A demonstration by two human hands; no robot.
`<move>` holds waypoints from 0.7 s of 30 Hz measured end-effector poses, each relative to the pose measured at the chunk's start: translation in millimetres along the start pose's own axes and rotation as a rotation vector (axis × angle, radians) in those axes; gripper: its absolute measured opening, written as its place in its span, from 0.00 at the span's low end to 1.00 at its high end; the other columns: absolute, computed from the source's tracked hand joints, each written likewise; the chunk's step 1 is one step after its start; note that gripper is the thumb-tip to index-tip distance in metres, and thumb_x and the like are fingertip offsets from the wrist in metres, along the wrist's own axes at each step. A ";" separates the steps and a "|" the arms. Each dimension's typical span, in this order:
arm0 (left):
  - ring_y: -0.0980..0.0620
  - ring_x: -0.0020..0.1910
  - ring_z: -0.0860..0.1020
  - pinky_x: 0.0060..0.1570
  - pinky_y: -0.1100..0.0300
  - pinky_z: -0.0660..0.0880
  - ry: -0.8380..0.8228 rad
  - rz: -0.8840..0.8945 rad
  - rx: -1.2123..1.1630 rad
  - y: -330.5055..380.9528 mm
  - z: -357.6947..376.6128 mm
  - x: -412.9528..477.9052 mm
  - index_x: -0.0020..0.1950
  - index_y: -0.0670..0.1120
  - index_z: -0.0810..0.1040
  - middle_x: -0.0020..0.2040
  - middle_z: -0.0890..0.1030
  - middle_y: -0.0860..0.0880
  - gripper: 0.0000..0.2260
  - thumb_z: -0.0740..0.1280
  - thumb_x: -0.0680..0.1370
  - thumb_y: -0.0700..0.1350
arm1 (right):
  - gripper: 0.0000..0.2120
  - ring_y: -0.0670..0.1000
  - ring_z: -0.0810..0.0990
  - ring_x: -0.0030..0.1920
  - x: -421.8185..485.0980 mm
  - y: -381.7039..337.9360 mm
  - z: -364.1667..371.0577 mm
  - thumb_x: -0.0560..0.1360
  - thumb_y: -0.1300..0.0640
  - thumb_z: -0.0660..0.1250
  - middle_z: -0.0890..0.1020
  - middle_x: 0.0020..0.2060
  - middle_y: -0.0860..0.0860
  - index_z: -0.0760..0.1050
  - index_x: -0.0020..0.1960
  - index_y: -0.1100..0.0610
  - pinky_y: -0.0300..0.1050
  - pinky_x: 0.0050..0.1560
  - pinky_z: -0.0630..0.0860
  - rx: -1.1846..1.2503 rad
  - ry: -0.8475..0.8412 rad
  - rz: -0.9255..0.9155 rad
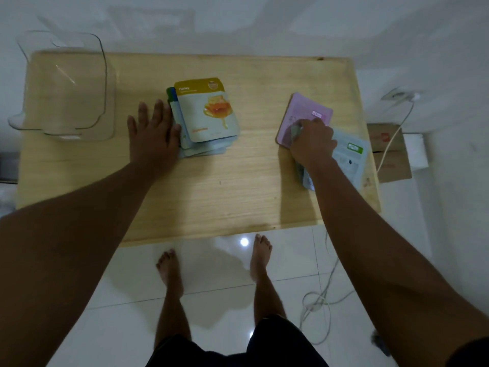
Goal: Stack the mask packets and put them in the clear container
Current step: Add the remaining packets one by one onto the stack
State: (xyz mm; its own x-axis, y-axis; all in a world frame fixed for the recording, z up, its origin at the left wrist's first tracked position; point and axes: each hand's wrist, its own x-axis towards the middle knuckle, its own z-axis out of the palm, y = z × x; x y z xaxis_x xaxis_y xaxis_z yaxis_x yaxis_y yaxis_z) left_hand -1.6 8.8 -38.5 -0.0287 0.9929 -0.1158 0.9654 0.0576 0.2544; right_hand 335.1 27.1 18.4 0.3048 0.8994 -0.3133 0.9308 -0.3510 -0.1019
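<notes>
While the left hand (152, 133) lies open and flat against the left edge of the packet stack (205, 117) mid-worktop (225, 186), the right hand (312, 141) pinches a pink packet (304, 112) at right. Clear container (63, 86) stands empty, far left.

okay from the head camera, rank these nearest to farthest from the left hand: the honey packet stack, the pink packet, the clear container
1. Honey packet stack: touching the left hand, on its right.
2. Clear container: back-left table corner.
3. Pink packet: far right, under the right hand.
</notes>
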 end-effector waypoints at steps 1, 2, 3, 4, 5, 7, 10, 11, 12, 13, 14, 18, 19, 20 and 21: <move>0.37 0.80 0.50 0.75 0.36 0.46 0.001 -0.001 -0.002 0.0 0.2 -0.3 0.81 0.48 0.54 0.81 0.56 0.46 0.26 0.50 0.84 0.55 | 0.18 0.63 0.67 0.68 -1.2 -2.2 1.4 0.80 0.52 0.60 0.68 0.69 0.57 0.69 0.69 0.48 0.62 0.66 0.66 -0.016 0.004 -0.011; 0.38 0.80 0.50 0.75 0.36 0.46 0.004 -0.001 -0.004 0.0 0.5 -0.5 0.81 0.48 0.54 0.81 0.56 0.46 0.26 0.50 0.84 0.55 | 0.18 0.64 0.66 0.68 -1.6 -4.1 2.7 0.79 0.53 0.61 0.67 0.70 0.58 0.69 0.69 0.49 0.63 0.66 0.66 -0.025 0.007 -0.022; 0.38 0.80 0.50 0.75 0.37 0.46 0.008 0.001 -0.006 -0.2 0.9 -0.7 0.81 0.48 0.54 0.81 0.56 0.46 0.26 0.49 0.84 0.55 | 0.19 0.64 0.66 0.68 -1.9 -6.3 3.9 0.78 0.54 0.62 0.67 0.69 0.58 0.69 0.69 0.49 0.63 0.66 0.66 -0.030 0.010 -0.038; 0.38 0.80 0.50 0.75 0.37 0.46 0.011 0.002 -0.007 -0.2 1.0 -1.1 0.81 0.48 0.54 0.81 0.56 0.46 0.26 0.49 0.84 0.55 | 0.19 0.64 0.66 0.69 -1.9 -9.0 4.4 0.77 0.55 0.63 0.67 0.69 0.58 0.69 0.68 0.50 0.64 0.66 0.66 -0.028 0.006 -0.050; 0.38 0.80 0.50 0.75 0.37 0.46 0.011 0.002 -0.007 -0.3 1.6 -1.3 0.81 0.48 0.54 0.81 0.56 0.46 0.26 0.49 0.84 0.55 | 0.20 0.64 0.65 0.69 -1.5 -12.2 5.1 0.77 0.56 0.64 0.67 0.69 0.58 0.69 0.68 0.50 0.64 0.66 0.66 -0.028 -0.004 -0.058; 0.38 0.80 0.50 0.75 0.37 0.46 0.012 0.003 -0.001 -0.5 2.4 -1.0 0.81 0.48 0.54 0.82 0.56 0.46 0.26 0.49 0.84 0.55 | 0.22 0.64 0.64 0.70 -0.6 -19.8 6.4 0.76 0.57 0.66 0.66 0.71 0.58 0.69 0.69 0.51 0.65 0.67 0.65 -0.038 -0.021 -0.065; 0.38 0.80 0.49 0.75 0.36 0.46 0.008 0.000 0.000 -1.6 2.9 0.0 0.81 0.48 0.54 0.82 0.56 0.47 0.27 0.48 0.84 0.56 | 0.22 0.64 0.64 0.70 1.7 -31.9 8.0 0.75 0.55 0.67 0.66 0.71 0.59 0.69 0.68 0.52 0.64 0.67 0.66 -0.056 -0.021 -0.105; 0.38 0.80 0.49 0.75 0.36 0.46 0.010 0.000 0.000 -1.6 2.8 -0.2 0.82 0.48 0.54 0.82 0.56 0.47 0.27 0.48 0.84 0.56 | 0.22 0.64 0.65 0.70 2.9 -36.8 8.7 0.75 0.55 0.67 0.66 0.70 0.58 0.69 0.68 0.52 0.63 0.66 0.66 -0.062 -0.018 -0.117; 0.38 0.80 0.49 0.75 0.37 0.46 0.012 0.000 0.000 -1.6 2.7 -0.8 0.82 0.48 0.54 0.82 0.56 0.47 0.27 0.48 0.84 0.56 | 0.21 0.63 0.65 0.69 4.2 -42.2 9.6 0.76 0.54 0.67 0.67 0.69 0.58 0.69 0.68 0.52 0.63 0.65 0.66 -0.072 -0.014 -0.127; 0.38 0.80 0.49 0.75 0.37 0.46 0.012 0.001 -0.001 -1.4 2.5 -1.2 0.82 0.48 0.54 0.82 0.56 0.47 0.27 0.48 0.84 0.56 | 0.21 0.63 0.65 0.69 5.2 -47.4 10.3 0.76 0.54 0.66 0.67 0.69 0.58 0.69 0.67 0.52 0.63 0.65 0.67 -0.081 -0.008 -0.136; 0.39 0.80 0.49 0.76 0.37 0.45 0.012 0.002 -0.003 -1.3 2.3 -1.7 0.82 0.48 0.54 0.82 0.55 0.47 0.27 0.47 0.84 0.56 | 0.20 0.63 0.65 0.69 6.1 -52.4 10.6 0.76 0.54 0.66 0.67 0.68 0.58 0.70 0.67 0.52 0.63 0.64 0.67 -0.084 -0.001 -0.143; 0.40 0.81 0.47 0.76 0.38 0.44 0.012 0.004 -0.019 -1.2 2.2 -2.3 0.82 0.49 0.53 0.82 0.54 0.48 0.27 0.47 0.84 0.56 | 0.20 0.63 0.67 0.68 9.5 -60.6 9.2 0.75 0.56 0.65 0.68 0.68 0.57 0.72 0.66 0.49 0.64 0.64 0.69 -0.008 0.001 -0.240; 0.40 0.81 0.47 0.76 0.38 0.44 0.015 0.004 -0.018 -1.4 2.3 -2.2 0.82 0.49 0.53 0.82 0.54 0.48 0.27 0.47 0.84 0.56 | 0.19 0.63 0.69 0.67 10.0 -58.9 6.7 0.76 0.56 0.65 0.69 0.69 0.57 0.72 0.66 0.49 0.63 0.63 0.70 0.049 0.034 -0.285; 0.40 0.81 0.48 0.76 0.38 0.44 0.018 0.004 -0.014 -1.6 2.2 -1.9 0.82 0.49 0.53 0.82 0.54 0.48 0.27 0.47 0.84 0.56 | 0.18 0.62 0.70 0.67 11.7 -55.9 2.7 0.77 0.54 0.64 0.70 0.69 0.56 0.73 0.67 0.48 0.63 0.64 0.71 0.119 0.087 -0.313; 0.40 0.81 0.48 0.76 0.38 0.45 0.019 0.004 -0.009 -1.5 2.4 -1.6 0.82 0.49 0.53 0.82 0.55 0.48 0.27 0.47 0.84 0.56 | 0.17 0.60 0.70 0.69 13.9 -51.0 -2.0 0.79 0.52 0.62 0.70 0.71 0.55 0.73 0.68 0.48 0.62 0.65 0.71 0.187 0.150 -0.312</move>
State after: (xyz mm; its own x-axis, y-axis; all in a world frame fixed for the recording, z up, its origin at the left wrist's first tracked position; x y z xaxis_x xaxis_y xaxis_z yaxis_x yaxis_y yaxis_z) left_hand -2.5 6.9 -41.0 -0.0297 0.9949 -0.0968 0.9631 0.0544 0.2635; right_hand 292.2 58.0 21.1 0.0525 0.9936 -0.0999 0.9349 -0.0840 -0.3449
